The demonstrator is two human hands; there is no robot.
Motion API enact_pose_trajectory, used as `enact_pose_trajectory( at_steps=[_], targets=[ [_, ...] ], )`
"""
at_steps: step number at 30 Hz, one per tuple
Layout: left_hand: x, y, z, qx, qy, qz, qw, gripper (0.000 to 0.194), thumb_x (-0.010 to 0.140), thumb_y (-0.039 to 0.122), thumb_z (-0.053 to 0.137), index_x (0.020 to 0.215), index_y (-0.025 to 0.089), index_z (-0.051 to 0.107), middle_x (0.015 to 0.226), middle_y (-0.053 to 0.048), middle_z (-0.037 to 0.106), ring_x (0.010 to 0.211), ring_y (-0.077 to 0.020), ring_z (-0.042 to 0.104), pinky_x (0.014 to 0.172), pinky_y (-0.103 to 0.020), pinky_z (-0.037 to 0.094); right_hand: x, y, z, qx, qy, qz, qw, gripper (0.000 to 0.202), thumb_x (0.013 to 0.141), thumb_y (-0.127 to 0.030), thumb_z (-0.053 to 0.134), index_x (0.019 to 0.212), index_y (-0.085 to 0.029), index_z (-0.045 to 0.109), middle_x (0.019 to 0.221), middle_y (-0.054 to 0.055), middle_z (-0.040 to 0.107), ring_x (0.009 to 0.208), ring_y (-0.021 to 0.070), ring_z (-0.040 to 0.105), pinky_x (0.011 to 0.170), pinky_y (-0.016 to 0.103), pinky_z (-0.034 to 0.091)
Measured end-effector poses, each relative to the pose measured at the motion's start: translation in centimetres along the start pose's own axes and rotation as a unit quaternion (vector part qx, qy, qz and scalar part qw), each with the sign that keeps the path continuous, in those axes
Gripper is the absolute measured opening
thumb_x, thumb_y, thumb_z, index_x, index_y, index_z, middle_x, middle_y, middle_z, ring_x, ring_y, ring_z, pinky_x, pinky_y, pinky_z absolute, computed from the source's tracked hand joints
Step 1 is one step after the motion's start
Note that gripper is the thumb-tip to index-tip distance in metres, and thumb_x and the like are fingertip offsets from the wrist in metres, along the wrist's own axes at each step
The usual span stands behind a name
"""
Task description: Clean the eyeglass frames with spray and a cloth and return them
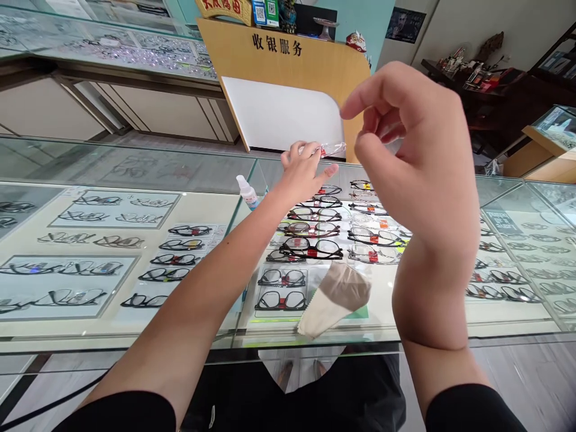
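My left hand (306,171) reaches over the far part of the glass counter, fingers spread, close to a clear-framed pair of glasses (333,149) at its fingertips. Whether the fingers grip that pair is unclear. My right hand (414,138) is raised in the air near the camera, its fingers curled and a gap between thumb and index finger, with nothing in it. Rows of glasses (315,231) with red tags lie below the hands. A beige cloth (335,297) rests on the counter near the front, beside two dark-framed pairs (281,300).
A small white spray bottle (247,193) stands left of my left hand. The glass counter (238,339) spans the view, with more glasses (177,259) inside it at both sides. Beyond is a wooden cashier desk (279,66).
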State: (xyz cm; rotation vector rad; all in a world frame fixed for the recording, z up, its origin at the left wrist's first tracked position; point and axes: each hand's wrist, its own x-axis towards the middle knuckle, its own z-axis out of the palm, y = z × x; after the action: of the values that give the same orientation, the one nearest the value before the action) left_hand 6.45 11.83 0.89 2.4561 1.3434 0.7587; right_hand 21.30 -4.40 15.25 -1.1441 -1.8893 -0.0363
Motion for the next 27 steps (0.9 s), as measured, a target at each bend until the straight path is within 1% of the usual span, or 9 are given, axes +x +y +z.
enact_pose_trajectory(
  at_steps=[5,8,10,13,15,16,18,21,27],
  targets=[
    [-2.3,3.2,-3.9,-0.039,0.071,0.034,0.996,0.080,0.110,0.080,0.022,0.160,0.030,0.059,0.177,-0.013,0.043,0.163,-0.0421,0.028,0.132,-0.063,0.024,-0.5,0.6,-0.9,0.006,0.027,-0.020,0.999,0.028,0.088,-0.001,0.059,0.092,-0.028,0.064,0.090,0.002,0.066,0.083,0.0212,0.061,0.081,0.040,0.051],
    [-4.7,4.8,-5.4,-0.086,0.075,0.026,0.993,0.082,0.111,0.078,0.012,0.160,0.034,0.060,0.179,-0.007,0.044,0.164,-0.0368,0.032,0.133,-0.059,0.030,-1.3,1.9,-0.1,0.022,0.017,0.004,1.000,0.023,0.089,-0.005,0.059,0.094,-0.026,0.067,0.085,0.001,0.068,0.079,0.0201,0.061,0.077,0.038,0.048],
    [-6.4,5.3,-5.7,-0.119,0.063,0.016,0.991,0.078,0.114,0.072,0.009,0.161,0.036,0.059,0.179,-0.004,0.045,0.165,-0.0333,0.035,0.134,-0.056,0.032,-2.3,3.0,1.1,0.023,0.006,0.037,0.999,0.016,0.093,-0.012,0.060,0.098,-0.025,0.068,0.083,0.000,0.068,0.076,0.0195,0.060,0.076,0.036,0.047],
    [-8.8,5.5,-5.0,-0.177,0.041,0.007,0.983,0.076,0.117,0.063,0.004,0.163,0.036,0.058,0.177,-0.004,0.050,0.165,-0.0290,0.040,0.135,-0.051,0.034,-4.5,4.5,3.6,0.028,-0.034,0.124,0.991,0.008,0.099,-0.030,0.065,0.100,-0.024,0.069,0.080,0.000,0.069,0.073,0.0197,0.061,0.073,0.035,0.044],
    [-10.1,5.4,-4.1,-0.218,0.024,0.004,0.976,0.078,0.117,0.058,0.000,0.162,0.032,0.058,0.176,-0.005,0.052,0.167,-0.0261,0.040,0.136,-0.046,0.036,-6.2,5.3,5.3,0.034,-0.054,0.184,0.981,0.023,0.100,-0.047,0.070,0.099,-0.024,0.069,0.078,0.000,0.069,0.072,0.0206,0.061,0.072,0.035,0.042],
    [-10.7,5.4,-3.6,-0.235,0.017,0.001,0.972,0.080,0.117,0.057,-0.001,0.162,0.031,0.059,0.177,-0.005,0.052,0.167,-0.0246,0.040,0.137,-0.043,0.036,-7.0,5.7,6.1,0.040,-0.053,0.201,0.977,0.027,0.099,-0.051,0.071,0.099,-0.024,0.069,0.078,0.000,0.068,0.073,0.0209,0.061,0.073,0.034,0.042],
    [-11.6,5.3,-2.7,-0.253,0.003,-0.008,0.967,0.082,0.116,0.058,-0.002,0.158,0.030,0.063,0.177,-0.004,0.050,0.169,-0.0229,0.039,0.139,-0.040,0.033,-8.3,6.3,7.5,0.053,-0.039,0.216,0.974,0.029,0.100,-0.053,0.070,0.100,-0.024,0.068,0.079,0.000,0.068,0.073,0.0210,0.061,0.074,0.035,0.042],
    [-12.5,5.2,-1.7,-0.254,0.003,-0.007,0.967,0.084,0.116,0.062,-0.001,0.156,0.029,0.065,0.178,-0.005,0.049,0.168,-0.0235,0.039,0.141,-0.039,0.028,-9.5,6.9,9.0,0.062,-0.008,0.209,0.976,0.025,0.102,-0.048,0.066,0.099,-0.024,0.067,0.082,0.001,0.070,0.075,0.0211,0.061,0.076,0.035,0.043],
    [-13.2,4.4,-0.8,-0.279,-0.005,-0.022,0.960,0.084,0.113,0.074,0.008,0.156,0.032,0.067,0.176,-0.005,0.049,0.168,-0.0300,0.037,0.141,-0.047,0.027,-10.1,7.7,10.2,0.067,-0.007,0.201,0.977,0.019,0.102,-0.042,0.064,0.099,-0.023,0.069,0.083,0.001,0.072,0.075,0.0205,0.063,0.076,0.033,0.044]
  ],
)
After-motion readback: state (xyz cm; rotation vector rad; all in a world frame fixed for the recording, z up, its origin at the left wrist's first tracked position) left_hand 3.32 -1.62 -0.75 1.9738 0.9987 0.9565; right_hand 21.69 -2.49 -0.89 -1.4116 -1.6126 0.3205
